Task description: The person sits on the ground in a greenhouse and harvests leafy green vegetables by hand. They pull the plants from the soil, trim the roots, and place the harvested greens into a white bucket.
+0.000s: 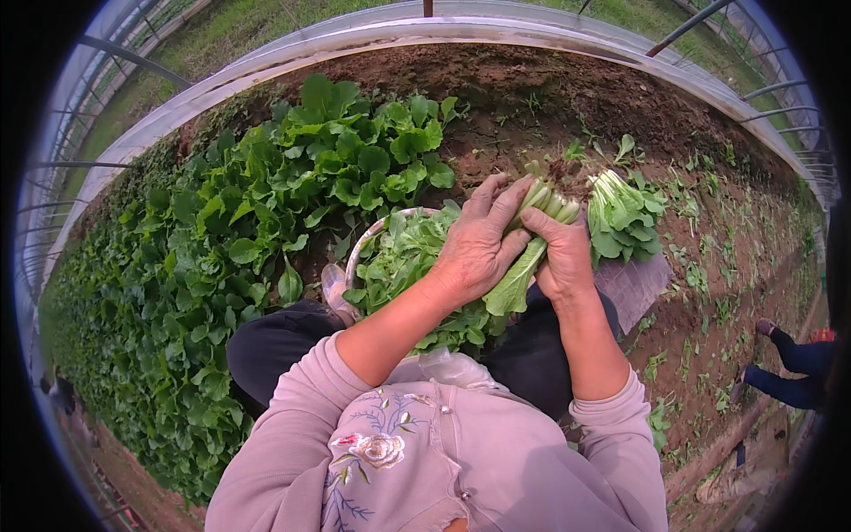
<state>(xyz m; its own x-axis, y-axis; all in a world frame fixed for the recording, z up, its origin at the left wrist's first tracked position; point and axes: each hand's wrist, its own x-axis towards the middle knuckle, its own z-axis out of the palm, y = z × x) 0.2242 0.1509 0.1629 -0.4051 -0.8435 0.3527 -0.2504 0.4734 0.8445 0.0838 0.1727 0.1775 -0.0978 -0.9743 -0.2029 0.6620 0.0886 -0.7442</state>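
Note:
Both hands close around a bunch of leafy greens (525, 263), its pale stem ends pointing up and away from me. My left hand (484, 236) wraps the bunch from the left, fingers stretched along the stems. On the right side, my right hand (560, 249) presses its thumb across the stalks. Below the hands a round basin (359, 249) heaped with loose green leaves (412, 249) sits between my legs. Just right of my right hand, a bundle of greens (621, 216) with white stems lies on a flat greyish board or sheet (635, 286).
Dense growing leafy plants (193, 266) fill the left. Bare soil with scattered leaves (705, 233) stretches to the right. Clear plastic film (465, 28) and metal hoops (136, 60) border the bed. Another person's legs (791, 366) show at the far right.

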